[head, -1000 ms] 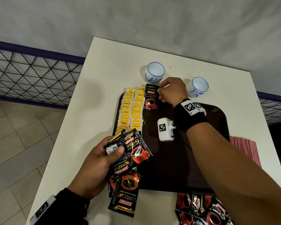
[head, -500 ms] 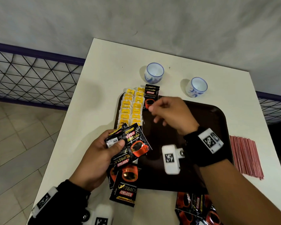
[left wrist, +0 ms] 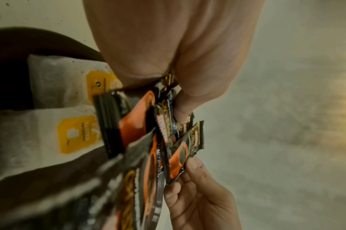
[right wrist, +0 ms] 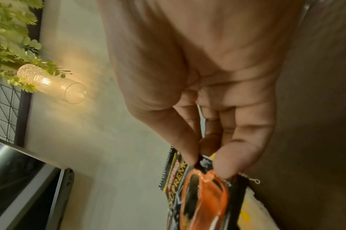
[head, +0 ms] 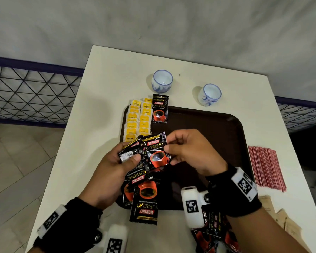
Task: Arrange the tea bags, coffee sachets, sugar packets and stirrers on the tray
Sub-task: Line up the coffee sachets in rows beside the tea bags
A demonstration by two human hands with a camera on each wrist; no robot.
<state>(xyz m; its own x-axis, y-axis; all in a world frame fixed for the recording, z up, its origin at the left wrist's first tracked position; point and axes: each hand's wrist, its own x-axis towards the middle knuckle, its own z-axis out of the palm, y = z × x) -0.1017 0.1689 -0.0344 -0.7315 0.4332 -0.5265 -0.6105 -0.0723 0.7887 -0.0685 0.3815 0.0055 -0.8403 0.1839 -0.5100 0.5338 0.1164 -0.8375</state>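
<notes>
Head view: your left hand [head: 109,172] grips the coffee sachets [head: 144,178]; your right hand's [head: 193,152] fingers [right wrist: 190,149] pinch the top sachet [head: 156,154].

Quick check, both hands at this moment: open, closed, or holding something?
Left hand: closed, gripping a fanned bunch of coffee sachets.
Right hand: closed, pinching the edge of the top sachet of that bunch.

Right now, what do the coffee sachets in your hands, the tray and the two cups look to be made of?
Coffee sachets: glossy printed foil or plastic film, judging by glare and serrated edges.
Tray: dark brown, smooth, probably moulded plastic; rounded corners and raised rim.
Cups: white with blue pattern, glazed-looking, likely ceramic.
</notes>
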